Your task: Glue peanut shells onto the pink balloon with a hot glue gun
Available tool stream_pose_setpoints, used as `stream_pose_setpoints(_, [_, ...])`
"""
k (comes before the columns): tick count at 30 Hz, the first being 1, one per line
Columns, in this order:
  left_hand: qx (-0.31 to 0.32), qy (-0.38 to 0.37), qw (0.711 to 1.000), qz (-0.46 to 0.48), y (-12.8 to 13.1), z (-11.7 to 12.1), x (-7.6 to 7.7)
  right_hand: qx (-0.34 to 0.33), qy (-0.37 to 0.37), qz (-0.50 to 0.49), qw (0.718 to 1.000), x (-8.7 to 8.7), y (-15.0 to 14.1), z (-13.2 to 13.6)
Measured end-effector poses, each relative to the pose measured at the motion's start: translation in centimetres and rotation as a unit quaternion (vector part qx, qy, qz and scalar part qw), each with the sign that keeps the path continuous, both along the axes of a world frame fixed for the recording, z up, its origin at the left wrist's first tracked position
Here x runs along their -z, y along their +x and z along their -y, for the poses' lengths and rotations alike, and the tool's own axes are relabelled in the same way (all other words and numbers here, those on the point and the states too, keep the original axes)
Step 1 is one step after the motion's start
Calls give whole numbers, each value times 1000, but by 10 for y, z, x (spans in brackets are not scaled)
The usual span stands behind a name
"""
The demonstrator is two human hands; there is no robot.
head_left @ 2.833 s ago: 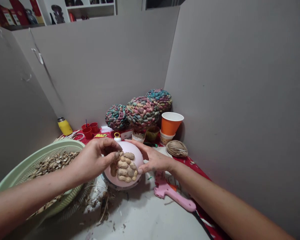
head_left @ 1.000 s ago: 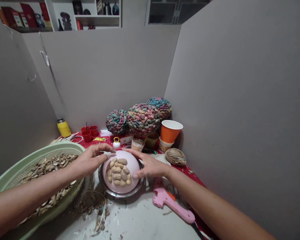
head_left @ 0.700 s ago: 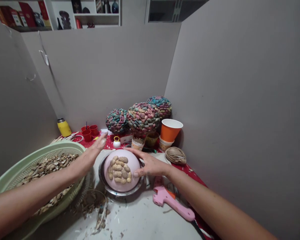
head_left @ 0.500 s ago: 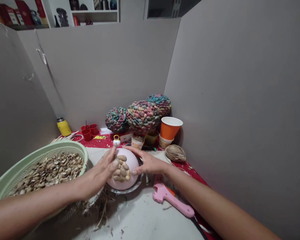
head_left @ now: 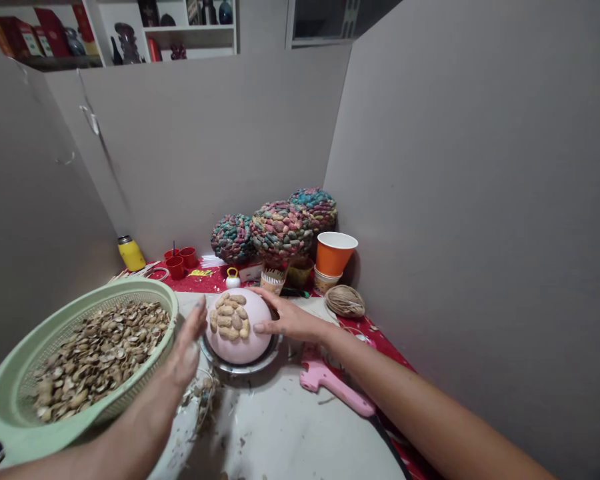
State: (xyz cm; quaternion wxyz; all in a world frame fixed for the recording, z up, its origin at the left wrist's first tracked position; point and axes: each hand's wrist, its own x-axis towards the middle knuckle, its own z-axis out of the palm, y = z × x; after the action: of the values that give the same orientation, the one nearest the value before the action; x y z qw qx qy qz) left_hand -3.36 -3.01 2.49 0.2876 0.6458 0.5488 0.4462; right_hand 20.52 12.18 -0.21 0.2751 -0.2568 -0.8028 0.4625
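Observation:
A pink ball (head_left: 245, 337) with several peanut shells (head_left: 229, 317) stuck on its top sits in a shallow metal bowl (head_left: 240, 365). My right hand (head_left: 287, 319) lies flat against the ball's right side, fingers stretched out. My left hand (head_left: 190, 343) hovers just left of the ball, blurred, with its fingers straight and nothing in them. A pale green basket (head_left: 15, 420) full of peanut shells (head_left: 97, 350) stands close to my left arm.
A pink glue gun (head_left: 337, 390) lies right of the bowl. Behind stand three balls covered in painted shells (head_left: 280, 230), an orange paper cup (head_left: 334, 253), a twine ball (head_left: 345, 301), small red cups (head_left: 180, 260) and a yellow jar (head_left: 131, 253). Grey partition walls enclose the table.
My left hand has left the ball's front and drawn back to its left side. My right hand has stayed on the ball. The view has shifted, so the basket looks nearer.

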Motion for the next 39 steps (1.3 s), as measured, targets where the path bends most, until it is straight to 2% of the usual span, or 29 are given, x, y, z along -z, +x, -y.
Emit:
stream_pose_setpoints(3, [33,-42,998,-27,9,32,22,22,19,11,1000,-3,-4,7])
stream_pose_setpoints(6, [14,-46,998,-46,16,42,30,58,39,6,998,-3,-4,13])
stream_pose_setpoints(8, [-22,-11,999,-49,20,30,33,81,49,-8,995,0,-3,16])
stream_pose_setpoints(11, [-59,26,996,-57,25,1,37,116,57,-33,991,7,-6,20])
stream_pose_setpoints(14, [-63,37,996,-45,29,-22,41,164,69,-52,983,15,-15,27])
stream_pose_setpoints(17, [-66,50,996,-23,29,-34,44,200,93,-59,974,16,-23,39])
stream_pose_setpoints(23, [-64,92,994,-2,16,-54,51,214,118,-44,969,12,-15,59])
stream_pose_setpoints(28, [-28,102,994,3,8,-60,59,245,126,-8,961,17,-8,61])
stream_pose_setpoints(34, [-69,79,994,-29,12,-56,63,249,160,21,955,21,-12,76])
stream_pose_setpoints(39, [-76,68,995,-20,11,-58,58,284,175,31,942,13,-3,80])
